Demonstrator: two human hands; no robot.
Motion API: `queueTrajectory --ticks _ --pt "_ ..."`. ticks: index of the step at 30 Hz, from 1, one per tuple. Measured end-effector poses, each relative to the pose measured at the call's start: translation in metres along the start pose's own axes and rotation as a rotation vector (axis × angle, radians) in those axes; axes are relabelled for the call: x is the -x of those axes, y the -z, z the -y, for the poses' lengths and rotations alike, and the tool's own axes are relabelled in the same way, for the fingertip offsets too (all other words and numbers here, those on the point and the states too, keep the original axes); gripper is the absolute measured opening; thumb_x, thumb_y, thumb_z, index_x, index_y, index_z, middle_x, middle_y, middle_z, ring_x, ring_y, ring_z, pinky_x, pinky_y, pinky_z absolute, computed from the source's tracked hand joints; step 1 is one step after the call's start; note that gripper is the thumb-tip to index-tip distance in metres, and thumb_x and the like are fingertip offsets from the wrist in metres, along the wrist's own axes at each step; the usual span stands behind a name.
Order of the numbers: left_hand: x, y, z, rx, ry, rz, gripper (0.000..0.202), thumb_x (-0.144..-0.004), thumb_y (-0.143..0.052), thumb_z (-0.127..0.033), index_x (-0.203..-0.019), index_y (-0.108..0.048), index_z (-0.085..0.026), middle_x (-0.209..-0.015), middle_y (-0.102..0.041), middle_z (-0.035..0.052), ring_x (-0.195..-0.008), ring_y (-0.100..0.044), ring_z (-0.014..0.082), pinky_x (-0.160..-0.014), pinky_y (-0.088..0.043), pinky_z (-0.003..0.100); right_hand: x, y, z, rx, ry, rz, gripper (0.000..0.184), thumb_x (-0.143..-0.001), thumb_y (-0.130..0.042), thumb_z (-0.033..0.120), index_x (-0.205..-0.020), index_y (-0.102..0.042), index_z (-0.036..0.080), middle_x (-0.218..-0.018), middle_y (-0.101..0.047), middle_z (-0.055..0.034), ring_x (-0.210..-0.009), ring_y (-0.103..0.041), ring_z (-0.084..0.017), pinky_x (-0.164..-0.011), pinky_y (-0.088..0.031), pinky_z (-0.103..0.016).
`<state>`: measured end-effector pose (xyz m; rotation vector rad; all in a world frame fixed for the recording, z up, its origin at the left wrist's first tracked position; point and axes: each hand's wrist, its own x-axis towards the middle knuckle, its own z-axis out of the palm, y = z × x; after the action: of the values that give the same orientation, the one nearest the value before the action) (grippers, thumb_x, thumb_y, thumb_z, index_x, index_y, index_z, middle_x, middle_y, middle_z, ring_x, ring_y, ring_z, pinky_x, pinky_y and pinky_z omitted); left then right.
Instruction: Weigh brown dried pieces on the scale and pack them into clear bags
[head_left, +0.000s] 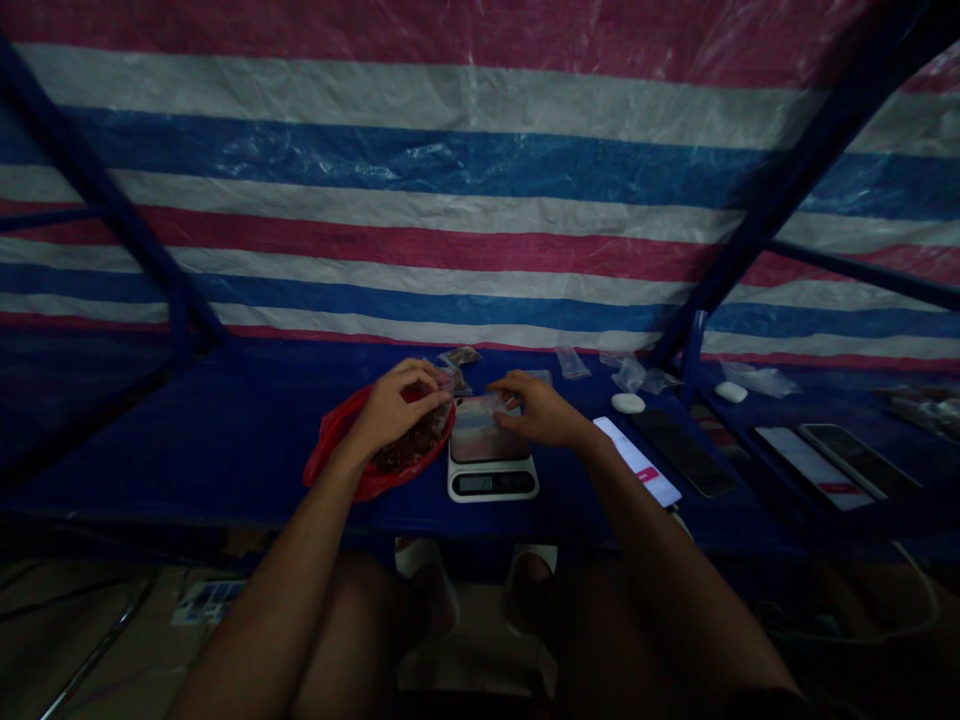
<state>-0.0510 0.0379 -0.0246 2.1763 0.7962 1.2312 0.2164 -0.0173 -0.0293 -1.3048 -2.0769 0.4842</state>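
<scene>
My left hand (399,402) is over a red plastic bag (324,455) filled with dark brown loose bits (409,445). Its thumb and fingers close on a small clear plastic bag (444,380). Just right of it stands a white digital scale (493,490) with a flat weighing plate and a dim display. Above the plate's right side, my right hand (541,408) is curled, thumb and fingers round a piece of clear plastic (493,402) that looks like another small bag. What lies inside its fingers is partly hidden and dark.
Small filled packets (460,356) lie behind the scale, with clear bags (571,362) farther right. A lit phone (637,462), a dark phone (684,455) and a white oval case (628,403) rest on the blue table. Blue frame bars (720,260) slope in front of a striped tarp.
</scene>
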Motion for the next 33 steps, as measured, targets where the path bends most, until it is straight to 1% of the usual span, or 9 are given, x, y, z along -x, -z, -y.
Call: queueTrajectory --ticks 2,5,8,11,17,20,24,29,33 --pt "-0.001 0.007 0.001 0.035 0.037 -0.104 0.025 -0.083 -0.077 -0.042 -0.078 -0.069 -0.019 -0.107 -0.069 0.0076 -0.103 -0.066 0.0236 -0.097 -0.050 0.041 0.001 -0.003 -0.001 -0.011 -0.034 0.065 0.039 -0.081 -0.075 0.016 -0.119 -0.071 0.014 -0.114 -0.071 -0.0127 -0.097 -0.069 -0.023 -0.088 -0.056 -0.038" --pt "-0.002 0.014 0.002 0.000 0.070 -0.119 0.026 -0.081 -0.078 -0.043 -0.077 -0.070 -0.018 -0.110 -0.068 0.0084 -0.106 -0.065 0.0246 -0.098 -0.049 0.042 0.001 -0.004 0.004 -0.028 -0.086 0.127 0.045 -0.078 -0.081 0.021 -0.120 -0.071 0.014 -0.117 -0.073 -0.0131 -0.103 -0.070 -0.026 -0.091 -0.056 -0.040" --pt "-0.001 0.016 0.005 0.013 0.105 -0.093 0.027 -0.080 -0.079 -0.044 -0.077 -0.070 -0.018 -0.117 -0.068 0.0099 -0.111 -0.065 0.0259 -0.102 -0.048 0.044 -0.009 -0.002 0.010 -0.033 -0.049 0.037 0.038 -0.085 -0.078 0.033 -0.119 -0.073 0.016 -0.118 -0.075 -0.0129 -0.105 -0.070 -0.026 -0.093 -0.054 -0.040" --pt "0.000 0.014 0.007 0.131 0.174 -0.099 0.030 -0.078 -0.081 -0.045 -0.076 -0.070 -0.018 -0.123 -0.069 0.0120 -0.115 -0.065 0.0279 -0.104 -0.047 0.046 -0.030 -0.005 0.009 0.002 -0.046 -0.047 0.019 -0.093 -0.067 0.024 -0.107 -0.078 0.017 -0.111 -0.078 -0.0106 -0.102 -0.072 -0.024 -0.092 -0.053 -0.036" --pt "0.004 0.008 0.014 0.492 0.339 -0.116 0.034 -0.070 -0.088 -0.043 -0.077 -0.066 -0.017 -0.122 -0.073 0.0111 -0.110 -0.069 0.0278 -0.095 -0.054 0.041 -0.071 -0.021 -0.009 0.057 0.008 0.221 0.016 -0.089 -0.070 0.020 -0.099 -0.082 0.020 -0.101 -0.081 -0.0053 -0.088 -0.073 -0.021 -0.080 -0.052 -0.029" --pt "0.005 0.005 0.016 0.641 0.386 -0.150 0.034 -0.069 -0.089 -0.037 -0.085 -0.066 -0.018 -0.114 -0.075 0.0081 -0.103 -0.071 0.0233 -0.087 -0.056 0.034 -0.076 -0.026 -0.012 0.060 0.053 0.315 0.016 -0.089 -0.068 0.018 -0.097 -0.082 0.019 -0.096 -0.081 -0.0046 -0.083 -0.072 -0.019 -0.078 -0.050 -0.027" --pt "0.004 0.003 0.014 0.791 0.422 -0.209 0.047 -0.066 -0.092 -0.035 -0.103 -0.066 -0.020 -0.107 -0.076 0.0058 -0.097 -0.073 0.0187 -0.084 -0.058 0.028 -0.075 -0.026 -0.007 0.092 0.077 0.313 0.015 -0.089 -0.066 0.016 -0.089 -0.081 0.015 -0.089 -0.080 -0.0071 -0.077 -0.070 -0.019 -0.073 -0.048 -0.026" --pt "0.002 0.001 0.013 0.764 0.468 -0.224 0.062 -0.070 -0.090 -0.042 -0.119 -0.062 -0.019 -0.117 -0.075 0.0115 -0.098 -0.075 0.0220 -0.085 -0.061 0.033 -0.073 -0.026 -0.003 0.067 0.063 0.304 0.015 -0.089 -0.066 0.015 -0.086 -0.081 0.017 -0.088 -0.080 -0.0056 -0.076 -0.070 -0.018 -0.074 -0.049 -0.027" --pt "0.004 -0.001 0.019 0.697 0.472 -0.216 0.057 -0.082 -0.079 -0.052 -0.126 -0.061 -0.020 -0.122 -0.074 0.0127 -0.098 -0.075 0.0229 -0.084 -0.062 0.036 -0.074 -0.027 -0.007 0.047 0.050 0.321 0.014 -0.088 -0.067 0.018 -0.083 -0.080 0.017 -0.082 -0.079 -0.0039 -0.071 -0.069 -0.017 -0.070 -0.048 -0.027"
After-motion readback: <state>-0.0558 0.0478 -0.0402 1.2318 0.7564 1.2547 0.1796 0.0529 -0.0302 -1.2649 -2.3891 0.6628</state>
